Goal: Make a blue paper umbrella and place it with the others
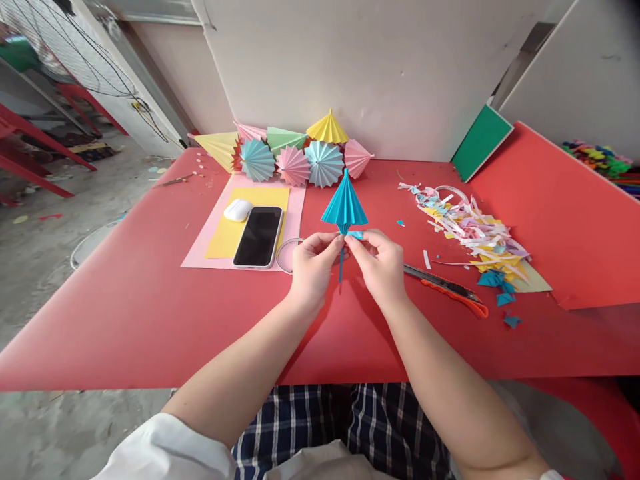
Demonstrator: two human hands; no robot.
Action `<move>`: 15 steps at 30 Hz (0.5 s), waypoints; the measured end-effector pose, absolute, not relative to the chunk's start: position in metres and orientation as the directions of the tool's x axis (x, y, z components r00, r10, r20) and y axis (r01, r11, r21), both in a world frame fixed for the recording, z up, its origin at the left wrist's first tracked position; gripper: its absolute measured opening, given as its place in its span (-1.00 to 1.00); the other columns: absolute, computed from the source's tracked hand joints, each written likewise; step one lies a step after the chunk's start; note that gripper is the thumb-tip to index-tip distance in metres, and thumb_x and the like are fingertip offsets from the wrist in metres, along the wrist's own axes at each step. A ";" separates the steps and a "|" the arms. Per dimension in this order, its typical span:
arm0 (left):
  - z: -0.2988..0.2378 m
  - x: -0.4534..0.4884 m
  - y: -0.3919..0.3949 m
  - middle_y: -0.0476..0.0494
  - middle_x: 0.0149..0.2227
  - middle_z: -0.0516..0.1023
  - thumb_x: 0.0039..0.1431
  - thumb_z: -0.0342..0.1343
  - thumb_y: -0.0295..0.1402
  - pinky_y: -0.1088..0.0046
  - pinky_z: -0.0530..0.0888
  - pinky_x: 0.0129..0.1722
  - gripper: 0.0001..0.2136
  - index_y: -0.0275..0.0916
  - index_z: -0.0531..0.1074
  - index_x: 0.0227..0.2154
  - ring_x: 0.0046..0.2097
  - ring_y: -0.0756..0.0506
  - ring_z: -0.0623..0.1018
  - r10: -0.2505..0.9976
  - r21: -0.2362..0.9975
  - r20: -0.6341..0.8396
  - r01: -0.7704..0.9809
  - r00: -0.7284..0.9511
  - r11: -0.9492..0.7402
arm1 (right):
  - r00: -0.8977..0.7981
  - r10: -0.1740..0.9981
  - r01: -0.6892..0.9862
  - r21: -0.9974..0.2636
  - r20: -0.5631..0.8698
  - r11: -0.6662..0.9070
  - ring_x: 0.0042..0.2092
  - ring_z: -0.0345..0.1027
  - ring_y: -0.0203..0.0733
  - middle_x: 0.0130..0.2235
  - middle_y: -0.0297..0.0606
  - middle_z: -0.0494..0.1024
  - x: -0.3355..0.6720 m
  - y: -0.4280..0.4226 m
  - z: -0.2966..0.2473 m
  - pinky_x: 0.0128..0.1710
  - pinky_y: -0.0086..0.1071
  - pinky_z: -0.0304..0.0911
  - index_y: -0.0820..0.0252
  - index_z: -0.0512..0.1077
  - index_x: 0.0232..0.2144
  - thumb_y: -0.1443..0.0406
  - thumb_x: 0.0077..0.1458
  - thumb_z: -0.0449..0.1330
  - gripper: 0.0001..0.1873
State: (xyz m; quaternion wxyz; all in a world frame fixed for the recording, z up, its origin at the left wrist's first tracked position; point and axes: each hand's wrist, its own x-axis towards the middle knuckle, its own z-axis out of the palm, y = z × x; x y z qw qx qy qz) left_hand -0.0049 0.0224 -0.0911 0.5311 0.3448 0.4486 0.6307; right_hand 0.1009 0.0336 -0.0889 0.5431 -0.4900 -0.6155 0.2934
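I hold a small blue paper umbrella [345, 205] upright over the red table [150, 313]. My left hand [314, 267] pinches its thin blue stick just under the folded canopy. My right hand [380, 263] pinches a small light-blue paper strip at the same spot, on the right of the stick. Both hands are closed and nearly touch each other. The stick's lower end hangs between my hands.
A row of folded paper umbrellas [293, 157] lines the back wall. A phone [259, 237] and white earbud case [238, 210] lie on yellow and pink sheets. A tape ring [285, 255] lies left of my hands. An orange utility knife [447, 288] and paper scraps [473, 233] lie right.
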 end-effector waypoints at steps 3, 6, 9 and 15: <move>-0.091 -0.004 0.022 -0.08 -0.40 0.53 -0.05 0.23 -0.32 0.43 0.48 -0.28 -0.87 -0.29 0.50 -0.47 -0.36 0.01 0.52 0.971 0.953 -0.005 -0.297 -0.238 -0.068 | 0.060 0.915 0.302 -0.881 0.398 0.363 -0.35 0.38 -0.25 -0.42 -0.32 0.48 0.101 0.033 -0.088 -0.31 -0.38 0.31 0.17 0.45 -0.49 0.25 0.03 0.15 -0.85; -0.091 -0.003 0.021 -0.06 -0.42 0.54 -0.04 0.21 -0.34 0.45 0.49 -0.31 -0.90 -0.28 0.50 -0.47 -0.39 0.02 0.52 0.962 0.967 0.034 -0.234 -0.270 -0.099 | 0.038 0.906 0.308 -0.867 0.422 0.391 -0.35 0.37 -0.26 -0.43 -0.32 0.48 0.101 0.032 -0.087 -0.30 -0.38 0.30 0.16 0.45 -0.51 0.26 0.05 0.14 -0.84; -0.091 -0.003 0.020 -0.04 -0.46 0.54 -0.02 0.19 -0.37 0.46 0.49 -0.33 -0.92 -0.27 0.50 -0.46 -0.41 0.02 0.52 0.954 0.976 0.082 -0.169 -0.290 -0.135 | 0.022 0.892 0.308 -0.851 0.452 0.424 -0.33 0.38 -0.24 -0.42 -0.30 0.48 0.100 0.033 -0.087 -0.29 -0.37 0.31 0.17 0.45 -0.50 0.28 0.05 0.14 -0.85; -0.091 -0.004 0.017 -0.05 -0.40 0.54 0.02 0.15 -0.38 0.48 0.47 -0.29 -0.93 -0.22 0.51 -0.42 -0.36 0.00 0.53 0.927 0.981 0.190 0.026 -0.323 -0.193 | 0.014 0.860 0.376 -0.800 0.510 0.468 -0.28 0.38 -0.20 -0.39 -0.27 0.49 0.100 0.033 -0.087 -0.24 -0.33 0.29 0.15 0.44 -0.49 0.28 0.06 0.13 -0.86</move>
